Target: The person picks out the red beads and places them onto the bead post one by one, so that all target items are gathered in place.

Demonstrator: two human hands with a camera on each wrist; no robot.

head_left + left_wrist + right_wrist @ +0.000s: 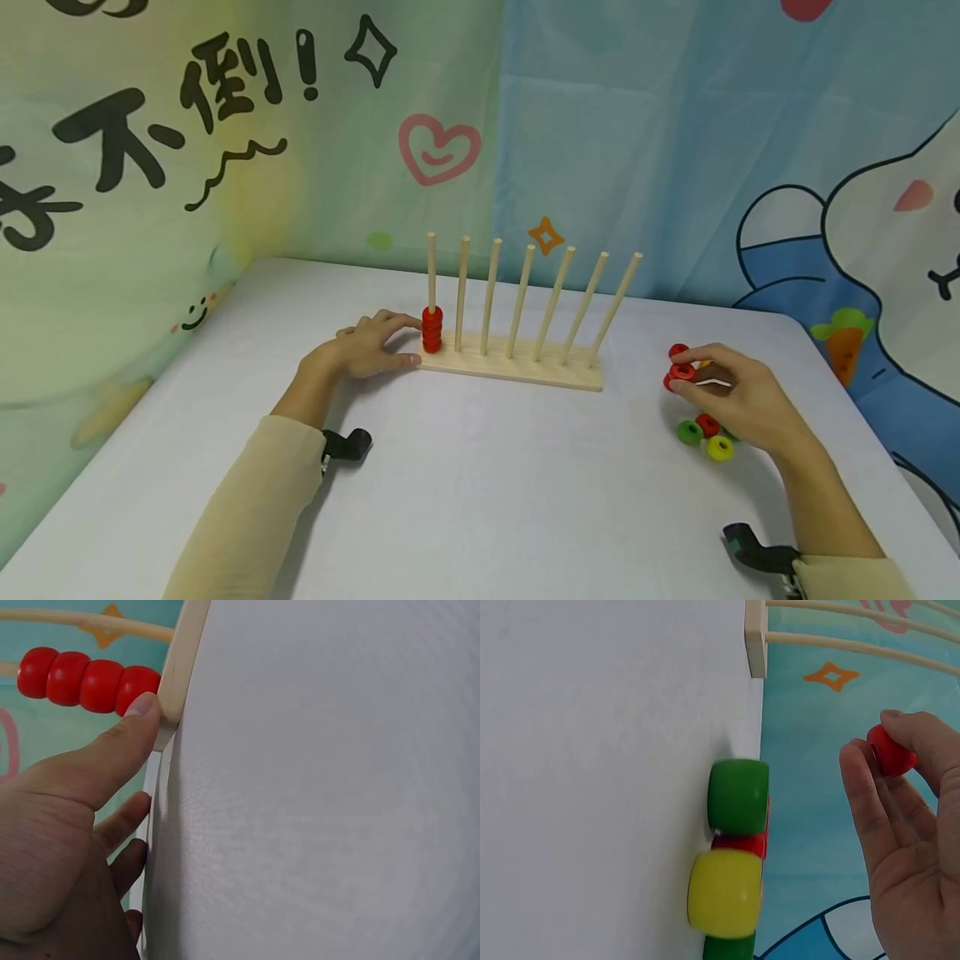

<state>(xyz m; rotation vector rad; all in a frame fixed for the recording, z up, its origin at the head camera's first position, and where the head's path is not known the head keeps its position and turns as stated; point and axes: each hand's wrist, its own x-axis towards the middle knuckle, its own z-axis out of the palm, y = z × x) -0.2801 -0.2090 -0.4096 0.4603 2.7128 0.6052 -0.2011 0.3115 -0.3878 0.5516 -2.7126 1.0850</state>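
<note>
A wooden peg stand [510, 367] with several upright pegs is on the table, and several red beads [432, 330] are stacked on its leftmost peg. My left hand [375, 343] holds the left end of the base, index finger beside the stack and thumb at the front corner. In the left wrist view the thumb [124, 742] lies against the lowest bead and the base edge. Off to the right of the stand, my right hand [738, 392] pinches a red bead [891, 751] between thumb and fingers, above the table. More red beads [678, 351] show just behind it.
Below the right hand lie loose beads: a green bead [689, 432], a red one, a yellow bead [720, 448] and another green one partly hidden. The white table [525, 500] meets a printed cloth backdrop [600, 125] at its far edge.
</note>
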